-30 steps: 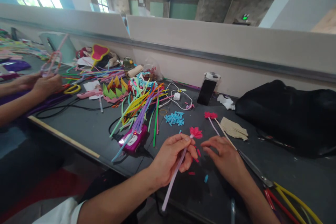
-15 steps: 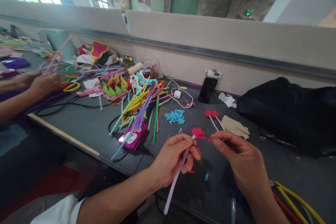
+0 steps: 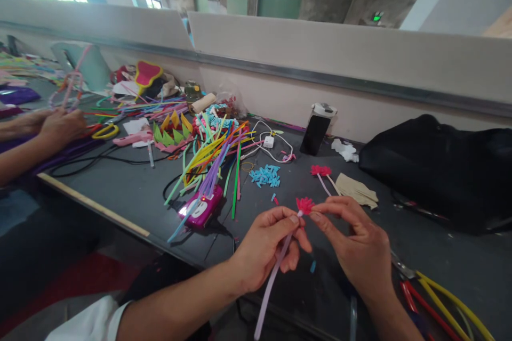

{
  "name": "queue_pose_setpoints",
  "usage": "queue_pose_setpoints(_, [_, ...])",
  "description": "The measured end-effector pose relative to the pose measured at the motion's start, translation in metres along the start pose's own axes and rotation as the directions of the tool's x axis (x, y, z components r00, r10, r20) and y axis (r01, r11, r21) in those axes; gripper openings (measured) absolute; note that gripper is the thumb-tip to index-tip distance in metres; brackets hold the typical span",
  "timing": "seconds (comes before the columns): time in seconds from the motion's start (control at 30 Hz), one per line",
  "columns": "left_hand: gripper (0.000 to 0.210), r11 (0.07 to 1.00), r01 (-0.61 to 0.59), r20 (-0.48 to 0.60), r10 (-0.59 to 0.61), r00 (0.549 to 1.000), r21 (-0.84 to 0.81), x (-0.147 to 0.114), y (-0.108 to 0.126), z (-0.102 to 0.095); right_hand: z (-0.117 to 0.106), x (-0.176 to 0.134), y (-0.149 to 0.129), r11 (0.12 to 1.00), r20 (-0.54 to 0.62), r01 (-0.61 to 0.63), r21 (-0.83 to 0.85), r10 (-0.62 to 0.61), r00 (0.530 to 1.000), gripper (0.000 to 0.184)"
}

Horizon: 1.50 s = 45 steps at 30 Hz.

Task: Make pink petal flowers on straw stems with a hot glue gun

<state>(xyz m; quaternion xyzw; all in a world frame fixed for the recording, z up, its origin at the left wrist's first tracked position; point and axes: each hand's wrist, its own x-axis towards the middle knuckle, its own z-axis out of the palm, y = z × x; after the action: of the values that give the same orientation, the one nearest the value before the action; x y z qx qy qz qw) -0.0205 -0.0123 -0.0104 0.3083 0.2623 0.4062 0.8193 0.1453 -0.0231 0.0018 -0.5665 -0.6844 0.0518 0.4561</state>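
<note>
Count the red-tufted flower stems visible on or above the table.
2: one flower stem pinched in the left hand with the right hand at its tuft; another lying beyond. Others may hide in clutter.

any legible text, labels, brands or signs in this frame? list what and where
No text can be read.
Green lit sign high on the far wall: too small and blurred to read.
Pink device on the table: pale patch on top, nothing legible.
Black bottle by the partition: no label visible.
White charger: no legible marking.
</note>
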Motion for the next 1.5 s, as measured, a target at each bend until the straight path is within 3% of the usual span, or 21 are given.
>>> queue_pose_setpoints(0.23, [0.015,0.998,0.041,0.009,-0.040,0.999,-0.037,-0.0010,0.0004,0.0018,0.0048,-0.0023,0.0005,0.992,-0.060,0.117,-0.056,-0.120,0.991,0.010])
queue_pose_setpoints(0.47, [0.011,0.999,0.049,0.007,-0.049,0.999,-0.019,-0.0022,0.0032,0.0025,0.0049,-0.0026,-0.0013,0.983,-0.044,0.162,-0.091,-0.166,0.985,0.009])
queue_pose_setpoints(1.5, [0.011,0.999,0.042,0.045,-0.042,0.998,-0.006,-0.0023,0.0025,-0.0003,0.0052,0.0001,0.0019,0.968,-0.045,0.227,-0.106,-0.232,0.972,0.007])
